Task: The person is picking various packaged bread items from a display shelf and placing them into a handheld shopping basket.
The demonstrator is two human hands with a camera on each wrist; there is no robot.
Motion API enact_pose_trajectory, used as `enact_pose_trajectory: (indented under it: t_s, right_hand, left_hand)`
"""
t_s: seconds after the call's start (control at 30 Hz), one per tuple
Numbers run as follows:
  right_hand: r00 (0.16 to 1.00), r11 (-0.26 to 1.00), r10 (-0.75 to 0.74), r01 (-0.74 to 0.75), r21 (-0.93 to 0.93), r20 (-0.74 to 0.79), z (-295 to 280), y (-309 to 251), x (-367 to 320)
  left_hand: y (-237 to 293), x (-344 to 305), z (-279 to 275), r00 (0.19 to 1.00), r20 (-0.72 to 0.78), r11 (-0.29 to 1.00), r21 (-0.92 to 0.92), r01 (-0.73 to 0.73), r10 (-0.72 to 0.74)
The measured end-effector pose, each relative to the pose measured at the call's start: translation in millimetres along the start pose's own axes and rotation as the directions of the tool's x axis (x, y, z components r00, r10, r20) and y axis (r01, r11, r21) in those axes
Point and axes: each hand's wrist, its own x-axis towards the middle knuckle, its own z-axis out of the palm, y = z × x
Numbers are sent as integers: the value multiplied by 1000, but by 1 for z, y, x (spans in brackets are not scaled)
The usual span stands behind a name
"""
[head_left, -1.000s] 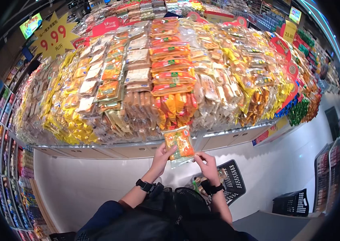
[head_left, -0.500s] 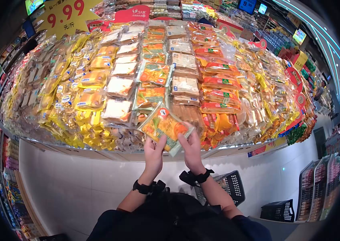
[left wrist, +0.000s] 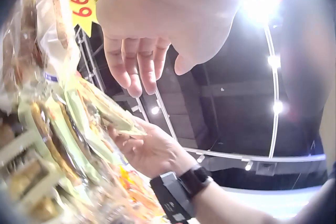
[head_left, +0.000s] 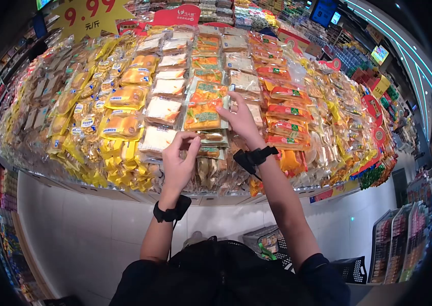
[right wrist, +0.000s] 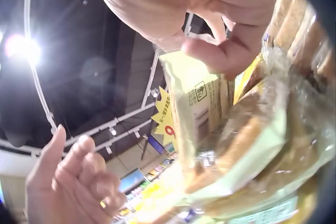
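A flat packaged bread (head_left: 203,116) in an orange and pale-green wrapper lies on top of a row of matching packs in the head view. My right hand (head_left: 240,120) pinches its right edge; in the right wrist view the thumb (right wrist: 210,53) presses on the pale end of the wrapper. To the lower left of that pack, my left hand (head_left: 179,159) hovers with nothing in it. Its fingers (left wrist: 149,66) hang loosely bent, thumb apart, in the left wrist view. White-topped bread packs (head_left: 155,138) lie just beyond the left hand.
Yellow-wrapped buns (head_left: 121,127) fill the display on the left, red and orange packs (head_left: 287,112) on the right. A yellow price sign (head_left: 91,18) stands at the back left. Behind me on the floor is a shopping basket (head_left: 264,234), with a black basket (head_left: 351,270) further right.
The bread pack went from in front of my body, held in both hands, up onto its row on the display. My left hand has let go and drawn back; the right remains at the pack's edge.
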Motion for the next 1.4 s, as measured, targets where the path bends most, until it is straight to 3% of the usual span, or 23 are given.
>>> enact_pose_trajectory:
  t_s: [0.03, 0.07, 0.13, 0.2, 0.27, 0.3, 0.33, 0.4, 0.43, 0.47, 0.53, 0.63, 0.77, 0.87, 0.93, 1.0, 1.17, 1.23, 1.33, 1.4]
  right_hand:
    - [984, 984, -142, 129, -121, -106, 3, 10, -4]
    - [984, 984, -145, 132, -121, -107, 2, 21, -8]
    - [853, 860, -461, 360, -362, -245, -2, 37, -18]
    - [879, 899, -407, 336, -282, -250, -5, 33, -33]
    - [780, 701, -619, 496, -511, -91, -7, 27, -46]
    - [787, 681, -615, 497, -538, -51, -5, 20, -53]
    - [787, 682, -614, 494, -539, -56, -2, 15, -59]
    - [718, 494, -693, 533, -687, 59, 3, 9, -65]
    - [725, 472, -683, 531, -704, 89, 4, 16, -62]
    - [725, 473, -684, 527, -707, 82, 4, 22, -59]
    - [816, 571, -554, 518, -636, 167, 3, 34, -54]
    - [796, 566, -579, 548, -616, 176, 2, 34, -53]
    - [765, 536, -586, 615, -578, 269, -11, 34, -48]
    - [735, 481, -629, 622, -618, 251, -15, 32, -55]
    - [730, 494, -645, 625, -605, 227, -20, 20, -80]
    - [714, 568, -696, 614, -549, 78, -35, 29, -116]
    - [679, 617, -674, 299, -728, -292, -93, 113, -267]
    - [735, 718, -515, 91, -690, -440, -110, 140, -332]
    - [759, 709, -213, -313, -632, -615, -124, 192, -436]
    - [661, 740, 180, -579, -343, -729, -123, 244, -500]
  left_hand:
    - [0, 5, -1, 1000, 0, 1000, 0, -3, 3]
    - [-1, 9, -2, 993, -12, 983, 148, -113, 116]
    - [-1, 19, -3, 942, 13, 848, 430, -309, 336]
    - [3, 31, -3, 932, 87, 803, 484, -348, 351]
    - [0, 39, 0, 862, 248, 660, 561, -500, 443]
    - [0, 39, 1, 887, 301, 698, 548, -461, 350]
    - [-2, 38, 4, 886, 305, 698, 546, -464, 350]
    - [-10, 34, 10, 860, 386, 613, 604, -509, 334]
    - [-14, 32, 12, 856, 420, 546, 660, -516, 301]
    - [-16, 32, 13, 852, 425, 545, 656, -522, 305]
    - [-20, 35, 14, 845, 427, 467, 705, -534, 321]
    - [-23, 41, 7, 847, 449, 549, 648, -528, 284]
    - [-28, 38, 11, 846, 448, 513, 674, -531, 288]
    - [-27, 39, 10, 862, 457, 545, 675, -497, 220]
    - [-32, 41, 8, 852, 454, 516, 680, -521, 262]
    - [-30, 36, 7, 849, 455, 522, 672, -526, 269]
    - [-1, 16, 11, 810, 403, 570, 577, -586, 426]
    - [3, 2, 28, 774, 374, 628, 452, -634, 511]
    - [-13, -37, 93, 675, 479, 715, 132, -687, 561]
    - [-34, -73, 142, 510, 611, 744, -207, -635, 606]
